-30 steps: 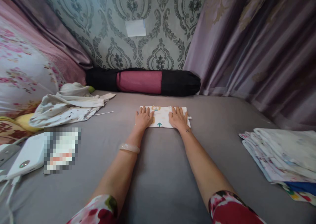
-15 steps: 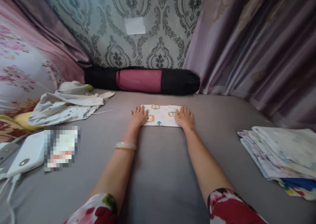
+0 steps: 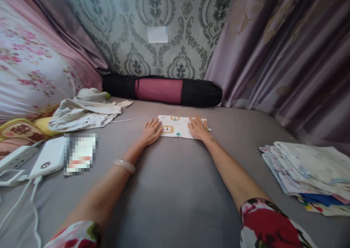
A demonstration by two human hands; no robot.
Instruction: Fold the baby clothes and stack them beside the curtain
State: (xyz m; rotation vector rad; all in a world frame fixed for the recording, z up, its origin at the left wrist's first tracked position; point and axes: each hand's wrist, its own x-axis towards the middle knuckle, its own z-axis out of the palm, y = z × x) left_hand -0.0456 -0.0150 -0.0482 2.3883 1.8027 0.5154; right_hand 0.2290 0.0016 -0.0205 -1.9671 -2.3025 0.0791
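A small folded white cloth (image 3: 176, 126) with orange and teal prints lies flat on the grey bed sheet (image 3: 175, 189). My left hand (image 3: 151, 130) rests flat at the cloth's left end, fingers stretched out, a pale bangle on its wrist. My right hand (image 3: 198, 128) lies flat on the cloth's right part, fingers spread. Neither hand holds anything.
A pile of unfolded pale clothes (image 3: 87, 109) lies at the left, a stack of folded printed cloths (image 3: 308, 167) at the right. A black and pink rolled bag (image 3: 164, 90) lies against the wall. White power bank (image 3: 46, 162), power strip (image 3: 16, 159) and cables sit front left.
My left hand has slid to the cloth's left edge and partly off it; my right hand moved out to the right end, then back inward. The view turned slightly.
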